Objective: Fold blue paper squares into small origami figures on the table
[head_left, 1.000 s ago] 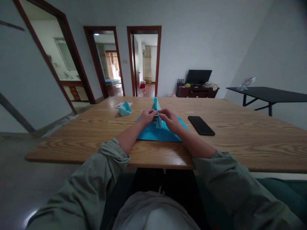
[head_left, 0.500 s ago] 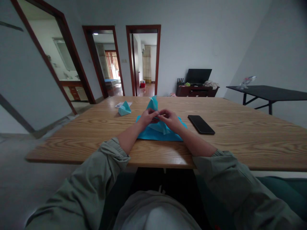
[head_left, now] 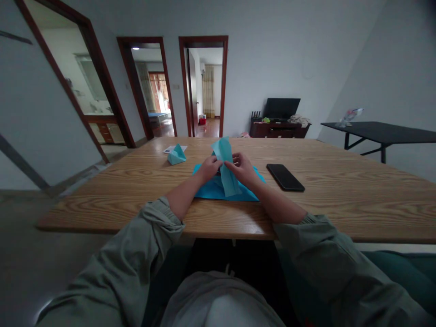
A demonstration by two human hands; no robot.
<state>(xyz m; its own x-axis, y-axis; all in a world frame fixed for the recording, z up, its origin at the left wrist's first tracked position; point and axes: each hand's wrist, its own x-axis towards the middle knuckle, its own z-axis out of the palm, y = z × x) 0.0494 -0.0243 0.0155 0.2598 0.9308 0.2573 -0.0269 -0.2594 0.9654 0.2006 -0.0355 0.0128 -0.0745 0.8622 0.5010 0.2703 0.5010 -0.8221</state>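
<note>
Between my two hands is a light-blue sheet of folded paper (head_left: 230, 180), tilted up and creased lengthwise. My left hand (head_left: 209, 169) pinches its left edge near the middle. On the other side, the thumb and fingers of my right hand (head_left: 241, 168) are closed on the paper as well. Beneath it a brighter blue sheet (head_left: 207, 190) lies flat on the wooden table, partly covered by the paper and my hands. To the left stands a folded light-blue paper shape (head_left: 176, 155) with a pointed top.
A black phone (head_left: 285, 177) lies on the wooden table (head_left: 340, 195) to the right of my hands. A white card (head_left: 169, 149) is behind the folded shape. Farther off are a black table (head_left: 384, 131) and a cabinet with a monitor (head_left: 282, 109).
The folded paper has turned in my hands and now shows a long, creased face toward me. Both hands stay near the same spot, with the fingers shifted a little apart.
</note>
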